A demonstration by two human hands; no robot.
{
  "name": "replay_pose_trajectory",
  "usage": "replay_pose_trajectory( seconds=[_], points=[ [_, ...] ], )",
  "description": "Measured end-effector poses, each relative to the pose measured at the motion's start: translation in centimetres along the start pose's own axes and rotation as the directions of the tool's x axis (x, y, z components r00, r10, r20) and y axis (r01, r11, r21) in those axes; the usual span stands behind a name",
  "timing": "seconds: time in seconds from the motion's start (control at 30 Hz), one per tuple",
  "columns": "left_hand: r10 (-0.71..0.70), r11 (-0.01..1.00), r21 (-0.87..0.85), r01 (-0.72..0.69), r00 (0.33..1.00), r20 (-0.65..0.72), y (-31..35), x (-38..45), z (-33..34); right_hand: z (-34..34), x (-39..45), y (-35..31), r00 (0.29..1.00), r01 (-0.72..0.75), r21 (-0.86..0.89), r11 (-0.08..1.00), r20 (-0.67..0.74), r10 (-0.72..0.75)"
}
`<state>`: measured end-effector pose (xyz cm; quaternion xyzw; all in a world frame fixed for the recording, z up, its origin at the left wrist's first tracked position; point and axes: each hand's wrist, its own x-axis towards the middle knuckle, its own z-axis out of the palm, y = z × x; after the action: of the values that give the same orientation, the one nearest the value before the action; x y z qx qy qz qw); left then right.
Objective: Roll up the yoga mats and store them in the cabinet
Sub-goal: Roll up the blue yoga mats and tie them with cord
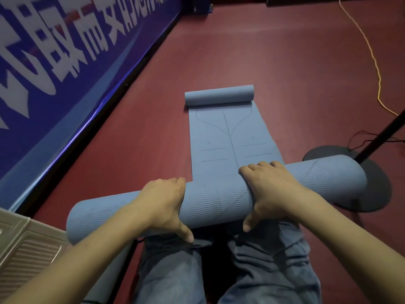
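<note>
We see both hands wrapped over the thick rolled part of a blue yoga mat (217, 198): the left hand (163, 205) grips the roll left of its middle, fingers curled over the top and far side, thumb pointing down along the near side; the right hand (270, 189) grips it right of the middle in the same way, fingers curled over the far edge, thumb hanging down the near face. Between the two hands we can make out the wavy ribbed texture of the mat's underside. The roll lies crosswise just in front of the person's knees, which are in blue jeans (263, 270), its left end low and near, its right end farther off. Beyond the roll, the unrolled stretch of the mat runs away from us flat on the dark red floor (285, 62), printed with thin alignment lines, and its far end curls into a small roll of its own. Just behind the right end of the big roll sits a dark round stand base (377, 189) with a black pole rising from it. A yellow cable (372, 60) trails across the floor at far right. Along the left runs a blue banner (65, 62) with large white characters, and a beige ribbed panel (26, 249) shows at lower left.
</note>
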<state>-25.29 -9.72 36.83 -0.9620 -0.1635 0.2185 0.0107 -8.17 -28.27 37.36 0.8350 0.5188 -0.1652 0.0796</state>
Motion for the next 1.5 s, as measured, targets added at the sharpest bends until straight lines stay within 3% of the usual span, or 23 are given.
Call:
replay_pose_trajectory(
  seconds=[0.1,0.2,0.4,0.53,0.6,0.7,0.83,0.9,1.0,1.17,1.27,1.43,1.5],
  points=[
    [0.039,0.996,0.081,-0.036,0.999,-0.029,0.4,-0.3,-0.5,-0.2,-1.2,0.4,1.0,0.025,-0.022,0.999,0.007,-0.025],
    [0.083,0.992,0.088,-0.086,0.996,0.036,1.7,-0.9,-1.4,-0.9,-2.8,0.9,0.998,0.013,0.01,1.0,0.065,-0.014],
    [0.137,0.985,-0.122,-0.119,0.978,0.155,2.6,-3.5,-0.3,-1.6,-4.8,1.0,0.954,-0.007,0.126,0.992,0.297,-0.031],
    [0.259,0.946,-0.256,-0.198,0.936,0.237,2.9,-4.4,1.1,-0.9,-5.6,0.7,0.902,0.026,0.189,0.982,0.419,-0.104],
    [0.269,0.94,-0.274,-0.204,0.937,0.224,2.8,-4.1,1.4,-0.2,-5.6,1.0,0.923,0.061,0.202,0.978,0.361,-0.132],
    [0.24,0.936,-0.311,-0.165,0.945,0.223,1.9,-3.1,1.5,0.4,-6.0,1.4,0.979,0.111,0.26,0.959,0.139,-0.15],
    [0.237,0.906,-0.405,-0.12,0.938,0.252,1.2,-2.3,1.4,0.7,-6.7,1.6,0.983,0.181,0.262,0.948,-0.075,-0.167],
    [0.262,0.897,-0.42,-0.138,0.932,0.251,1.1,-2.1,1.1,0.7,-6.9,1.6,0.981,0.185,0.234,0.954,-0.101,-0.166],
    [0.27,0.943,-0.246,-0.226,0.949,0.165,0.2,-1.5,-0.1,0.7,-7.0,1.9,0.989,0.134,0.204,0.97,-0.091,-0.118],
    [0.2,0.957,-0.223,-0.187,0.979,0.037,-2.1,-0.2,-2.4,1.1,-5.5,2.7,0.996,0.054,0.09,0.994,-0.076,-0.047],
    [0.152,0.946,-0.285,-0.157,0.988,-0.04,-3.2,0.1,-2.3,1.6,-3.3,2.8,0.993,0.035,0.161,0.986,-0.113,-0.016],
    [0.077,0.975,-0.186,-0.122,0.97,-0.229,-3.0,-0.5,0.0,1.1,0.6,3.3,0.977,0.024,0.236,0.971,-0.21,0.027],
    [0.058,0.988,-0.129,-0.088,0.974,-0.219,-2.7,-1.1,0.2,0.7,1.8,3.0,0.972,0.034,0.216,0.976,-0.233,0.018]
  ],
)
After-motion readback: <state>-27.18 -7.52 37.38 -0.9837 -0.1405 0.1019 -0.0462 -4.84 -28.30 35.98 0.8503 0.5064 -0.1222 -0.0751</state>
